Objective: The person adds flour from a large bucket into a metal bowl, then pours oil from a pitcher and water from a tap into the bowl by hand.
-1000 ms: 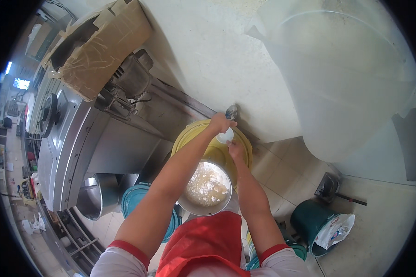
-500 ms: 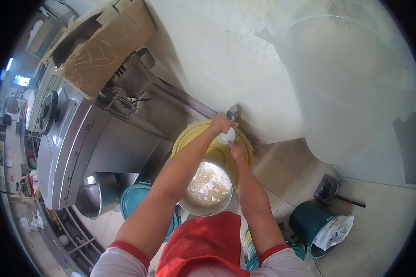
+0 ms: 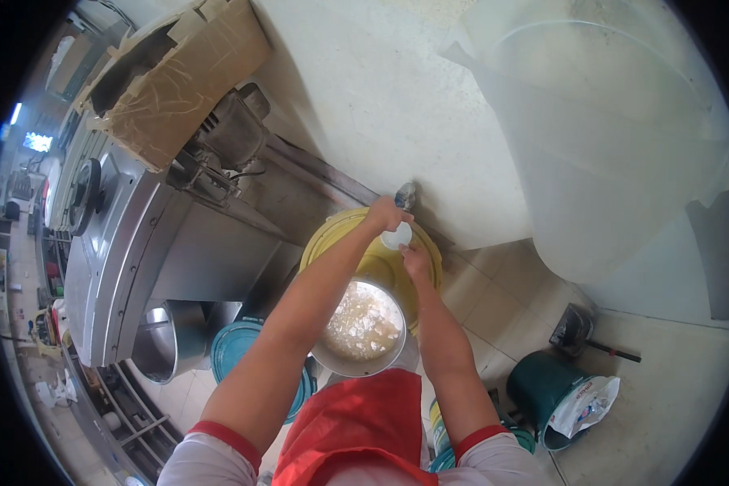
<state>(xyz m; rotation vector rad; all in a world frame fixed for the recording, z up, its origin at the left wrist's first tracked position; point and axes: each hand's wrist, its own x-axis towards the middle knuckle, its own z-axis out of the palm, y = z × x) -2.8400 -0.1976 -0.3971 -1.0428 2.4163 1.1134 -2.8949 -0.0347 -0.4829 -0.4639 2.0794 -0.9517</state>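
My right hand (image 3: 415,261) pinches a small white cup (image 3: 396,236) by its edge. Just beyond the cup, my left hand (image 3: 387,215) is closed at a grey tap-like fitting (image 3: 405,194) by the wall; its fingers partly hide the lower end. Both hands are over a large round yellow tub or lid (image 3: 322,243). Between my forearms and close to my red apron (image 3: 348,421) sits a round metal pot (image 3: 368,369). Inside it lies a pale, wet mixture (image 3: 363,324) with white powdery lumps. The cup's contents are too small to make out.
At left stands a big steel machine (image 3: 211,251), an open cardboard box (image 3: 186,89) on top. Teal lids (image 3: 235,348) and a metal bowl (image 3: 194,340) lie below it. A dark green bucket (image 3: 535,385) and dustpan (image 3: 573,332) are at right; translucent plastic sheeting (image 3: 591,162) hangs above.
Almost nothing differs. The view has shifted slightly, while both hands and the white cup stay by the tap-like fitting.
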